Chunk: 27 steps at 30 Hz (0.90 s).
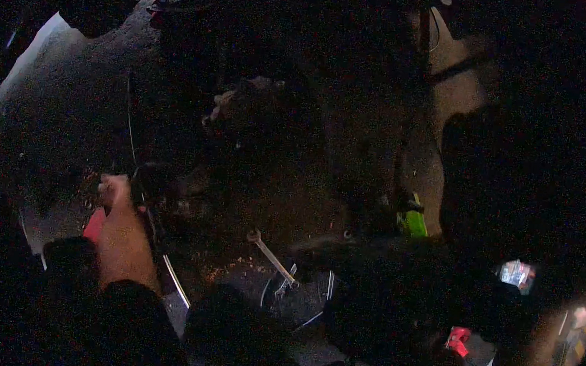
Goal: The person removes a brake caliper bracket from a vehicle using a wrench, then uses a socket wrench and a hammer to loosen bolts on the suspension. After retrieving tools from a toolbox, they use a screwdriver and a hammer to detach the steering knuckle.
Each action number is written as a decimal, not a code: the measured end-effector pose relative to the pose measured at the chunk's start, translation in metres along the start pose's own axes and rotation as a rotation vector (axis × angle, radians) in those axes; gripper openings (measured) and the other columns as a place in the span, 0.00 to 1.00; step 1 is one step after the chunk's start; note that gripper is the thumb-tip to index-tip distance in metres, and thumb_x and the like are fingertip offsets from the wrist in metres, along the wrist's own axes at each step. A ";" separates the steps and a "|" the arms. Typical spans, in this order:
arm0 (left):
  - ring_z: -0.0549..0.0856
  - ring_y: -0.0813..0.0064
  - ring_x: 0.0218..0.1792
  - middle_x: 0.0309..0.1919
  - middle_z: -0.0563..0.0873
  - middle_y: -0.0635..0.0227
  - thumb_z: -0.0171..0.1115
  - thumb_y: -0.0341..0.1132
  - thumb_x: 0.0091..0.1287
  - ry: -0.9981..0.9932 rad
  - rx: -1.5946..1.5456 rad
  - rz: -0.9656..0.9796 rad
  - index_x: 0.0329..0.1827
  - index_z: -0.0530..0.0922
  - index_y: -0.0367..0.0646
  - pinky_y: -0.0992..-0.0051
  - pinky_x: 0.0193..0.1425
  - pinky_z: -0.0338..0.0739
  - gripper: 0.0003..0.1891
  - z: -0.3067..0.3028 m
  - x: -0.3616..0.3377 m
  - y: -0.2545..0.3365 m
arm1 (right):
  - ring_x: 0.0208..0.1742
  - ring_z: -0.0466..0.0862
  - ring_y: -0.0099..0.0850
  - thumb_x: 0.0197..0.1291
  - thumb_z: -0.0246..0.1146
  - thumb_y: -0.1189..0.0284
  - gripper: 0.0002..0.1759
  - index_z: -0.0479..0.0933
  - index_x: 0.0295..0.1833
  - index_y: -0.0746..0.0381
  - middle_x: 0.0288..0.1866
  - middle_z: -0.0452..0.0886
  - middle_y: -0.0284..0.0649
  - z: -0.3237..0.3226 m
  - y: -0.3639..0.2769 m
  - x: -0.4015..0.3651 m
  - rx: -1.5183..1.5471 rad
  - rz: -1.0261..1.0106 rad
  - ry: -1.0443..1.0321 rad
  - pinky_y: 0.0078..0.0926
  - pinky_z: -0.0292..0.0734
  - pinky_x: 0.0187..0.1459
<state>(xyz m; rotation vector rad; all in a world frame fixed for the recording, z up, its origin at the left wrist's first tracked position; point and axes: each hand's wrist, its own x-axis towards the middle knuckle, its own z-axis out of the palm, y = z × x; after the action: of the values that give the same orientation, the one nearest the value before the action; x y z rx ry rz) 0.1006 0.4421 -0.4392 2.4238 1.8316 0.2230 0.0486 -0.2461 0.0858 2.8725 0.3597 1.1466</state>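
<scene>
Over dark gritty floor (229, 269), left hand (120, 234) by red object (95, 225), grip indiscernible; wrench (271, 256) nearby

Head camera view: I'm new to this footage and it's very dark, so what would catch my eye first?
The left hand at the lower left stands out most, the one pale, lit shape, with a red object right beside it. Near the bottom centre lies a metal wrench, and a bright green object glows to the right of it.
</scene>
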 end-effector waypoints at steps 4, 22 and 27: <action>0.82 0.64 0.33 0.32 0.82 0.63 0.58 0.42 0.56 0.012 -0.055 0.175 0.38 0.77 0.40 0.64 0.39 0.76 0.15 -0.030 -0.033 0.032 | 0.55 0.72 0.37 0.53 0.61 0.58 0.25 0.73 0.52 0.64 0.56 0.72 0.47 0.009 0.005 0.003 0.034 -0.019 0.043 0.34 0.62 0.58; 0.79 0.67 0.40 0.40 0.78 0.63 0.57 0.37 0.56 -0.948 -1.234 0.569 0.45 0.73 0.38 0.67 0.47 0.73 0.16 -0.337 -0.264 0.014 | 0.55 0.72 0.37 0.54 0.60 0.60 0.24 0.74 0.52 0.64 0.55 0.73 0.47 0.011 0.019 0.007 0.387 -0.104 0.156 0.34 0.63 0.57; 0.78 0.67 0.42 0.42 0.77 0.63 0.57 0.35 0.57 -1.200 -1.230 0.523 0.47 0.72 0.38 0.68 0.49 0.73 0.16 -0.405 -0.320 -0.024 | 0.55 0.73 0.37 0.54 0.60 0.60 0.23 0.74 0.51 0.64 0.55 0.73 0.47 0.029 0.059 -0.049 0.504 0.142 -0.149 0.34 0.63 0.57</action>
<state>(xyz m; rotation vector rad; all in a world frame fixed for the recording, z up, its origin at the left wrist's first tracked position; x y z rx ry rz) -0.0779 0.1355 -0.0630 1.4076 0.2816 -0.0813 0.0455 -0.3128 0.0383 3.4444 0.5105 0.9628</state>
